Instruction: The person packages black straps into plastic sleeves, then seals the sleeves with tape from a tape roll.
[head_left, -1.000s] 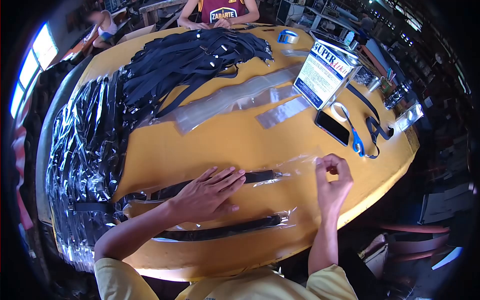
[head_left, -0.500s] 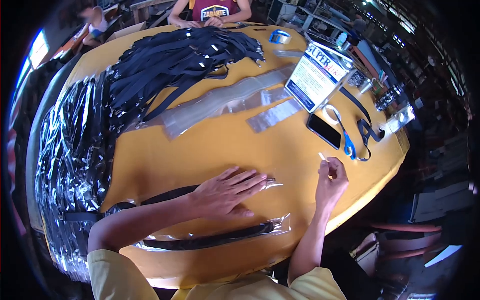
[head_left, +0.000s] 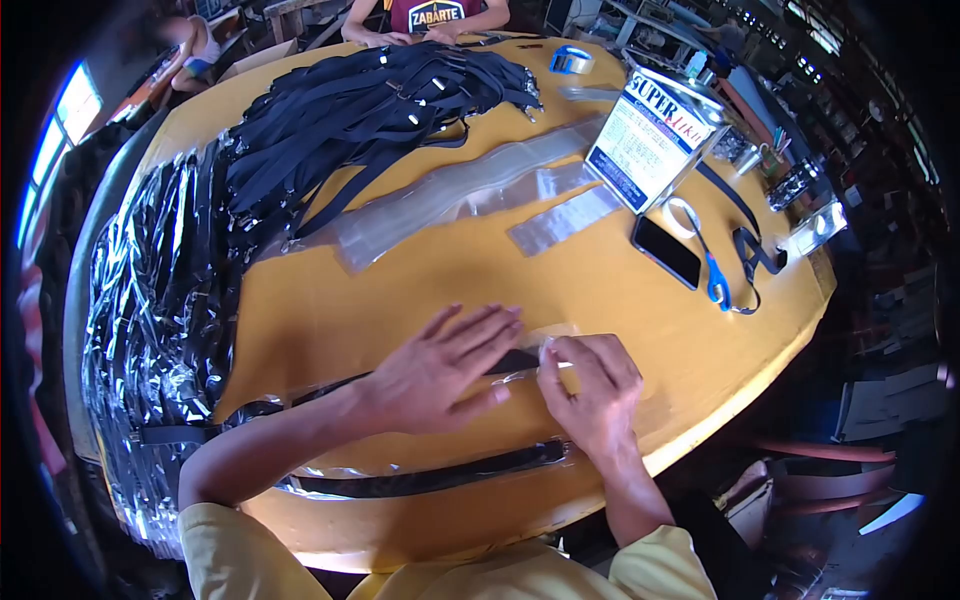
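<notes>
My left hand (head_left: 435, 368) lies spread, palm down, over a black strap (head_left: 515, 361) in a clear plastic sleeve (head_left: 556, 331), covering its middle. At the sleeve's right end, my right hand (head_left: 597, 392) is closed, thumb and index finger pinched on the clear plastic. Whether a small white strip is also between those fingers cannot be made out. Nearer to me, a second black strap (head_left: 430, 484) rests in its own clear sleeve. On the left side is a thick stack of plastic-wrapped straps (head_left: 160, 350).
Loose black straps (head_left: 350, 130) are heaped at the back, near another person's hands (head_left: 415, 38). Flat plastic sleeves (head_left: 450, 195) lie mid-table. Rightward are a large tin (head_left: 650, 140), a phone (head_left: 666, 252), blue-handled scissors (head_left: 718, 287), a white tape roll (head_left: 681, 218) and a tape roll (head_left: 570, 60).
My right hand has moved left and down from the table's right side, where it held a small white strip, to the sleeve's end. My left hand stays over the strap, fingers slightly raised.
</notes>
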